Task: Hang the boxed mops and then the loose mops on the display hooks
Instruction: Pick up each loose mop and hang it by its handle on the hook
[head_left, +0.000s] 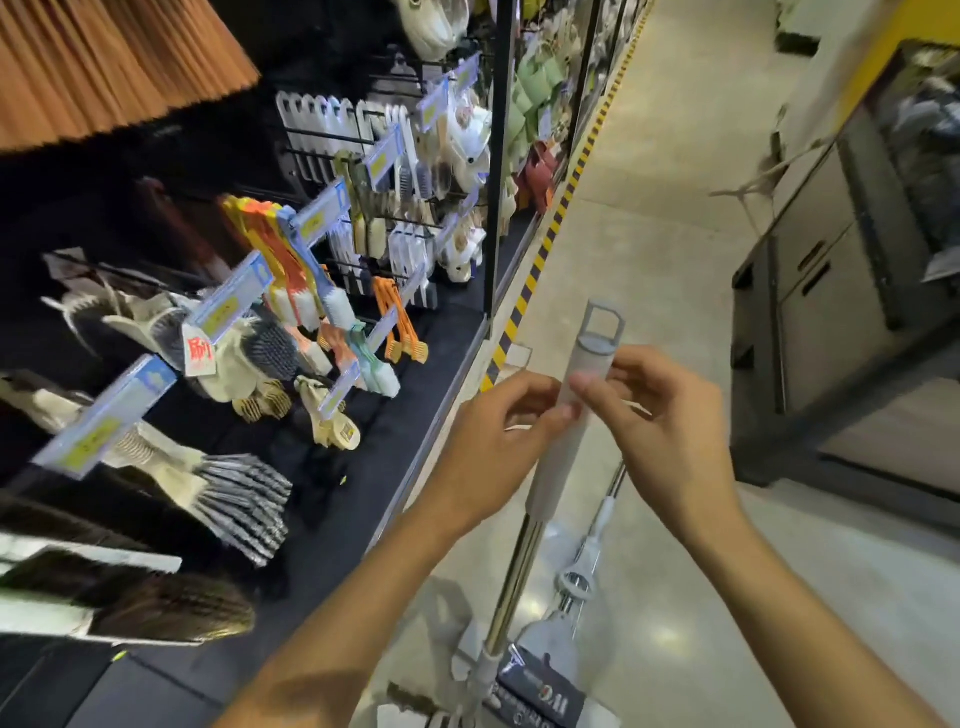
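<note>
A loose mop stands upright in front of me, its grey handle grip (558, 467) topped by a grey hanging loop (602, 325). Below the grip a shiny metal pole (514, 577) runs down to the mop head and a dark label card (540, 686) near the floor. My left hand (498, 441) pinches the grip from the left. My right hand (660, 415) pinches it from the right, thumb across the front. A second mop pole with a white wringer part (587, 556) stands just behind.
On my left a black display wall (218, 171) carries hooks with brushes, dustpans and blue price tags (234, 296). A yellow-black floor stripe (540, 249) edges the shelving. A dark metal cart (831, 291) stands at right across the aisle.
</note>
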